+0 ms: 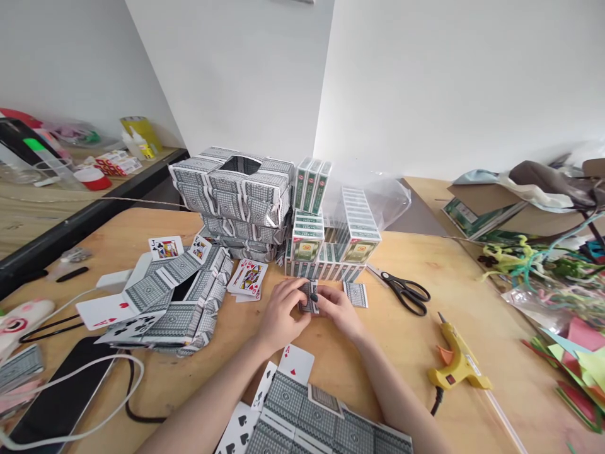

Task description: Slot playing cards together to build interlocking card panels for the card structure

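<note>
Clock centred on the hands. Nearest, 6 o'clock: flat panel (326, 419) of overlapped grey-patterned cards, lying between the forearms; an ace of diamonds (299, 366) and spade cards jut from its upper left edge. 8 o'clock: dark, glossy slab-like device (57, 394), smooth white cable (113, 356) looped over it. 4 o'clock: yellow plastic glue gun (456, 366) on its side on the pale-grained wooden tabletop (401, 359), nozzle toward the scissors.

Centre: left hand (282, 315) and right hand (341, 313) close together, both clamped on one patterned card (310, 297) held low over the wood, just before the stacked packs. Fingers bent; whether the card is folded, cannot tell.

9 o'clock: card-built frame (205, 309), bulky, ridged sides, loose cards strewn on top. 3 o'clock: another card (355, 294) near the right hand, then black-handled scissors (410, 294), blades slightly parted. 10 o'clock: fanned face cards (247, 279).

12 to 1 o'clock: glossy boxed card packs (309, 244), squared, stacked, blocking the way forward. 11 o'clock: large card-covered box (227, 189), pleated walls, dark opening on top. 1 o'clock, behind packs: crumpled clear plastic (394, 198). Farthest: smooth pale wall (449, 82).
</note>
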Motion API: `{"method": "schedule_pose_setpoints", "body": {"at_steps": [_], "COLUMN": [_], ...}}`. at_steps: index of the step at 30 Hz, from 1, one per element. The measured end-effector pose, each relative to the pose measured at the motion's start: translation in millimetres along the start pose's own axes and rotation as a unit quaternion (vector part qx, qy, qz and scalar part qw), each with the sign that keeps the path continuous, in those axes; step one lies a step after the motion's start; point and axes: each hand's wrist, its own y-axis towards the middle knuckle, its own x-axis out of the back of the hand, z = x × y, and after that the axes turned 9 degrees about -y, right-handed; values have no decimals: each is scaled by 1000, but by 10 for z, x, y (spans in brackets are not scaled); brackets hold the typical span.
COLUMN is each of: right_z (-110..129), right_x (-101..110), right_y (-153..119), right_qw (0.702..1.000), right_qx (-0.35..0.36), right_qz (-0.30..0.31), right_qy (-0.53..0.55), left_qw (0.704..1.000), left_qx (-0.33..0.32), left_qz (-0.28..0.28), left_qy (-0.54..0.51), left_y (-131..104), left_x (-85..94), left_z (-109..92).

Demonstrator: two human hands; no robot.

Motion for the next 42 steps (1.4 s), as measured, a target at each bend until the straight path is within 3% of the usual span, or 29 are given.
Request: {"method": "schedule_pose_setpoints", "body": {"at_steps": [9, 18, 21, 27, 33, 36, 42], "right_z": [-71, -44, -26, -36, -14, 5, -64], "right_x": [13, 0, -7, -4, -36, -46, -37], "right_y": [18, 19, 14, 4, -2, -4, 3], "right_qw": [997, 995, 995, 998, 996, 994, 987], "right_qx": [-4, 1, 2, 10, 53, 79, 116], "right_qz": [16, 30, 20, 0, -40, -64, -98], "right_qy": [73, 96, 93, 58, 63, 29, -43], "left_qw": [999, 998, 995, 997, 992, 979, 912], "left_qx": [-8, 19, 41, -4, 29, 82, 188], "left_qz": [26, 1, -17, 11, 1, 2, 85], "left_qy": [-17, -67, -88, -82, -121, -188, -354], "left_y": [-2, -19, -34, -22, 19, 12, -9], "left_x": [-6, -14, -25, -25, 22, 37, 20], "left_z": [9, 4, 18, 23, 19, 51, 74]}}
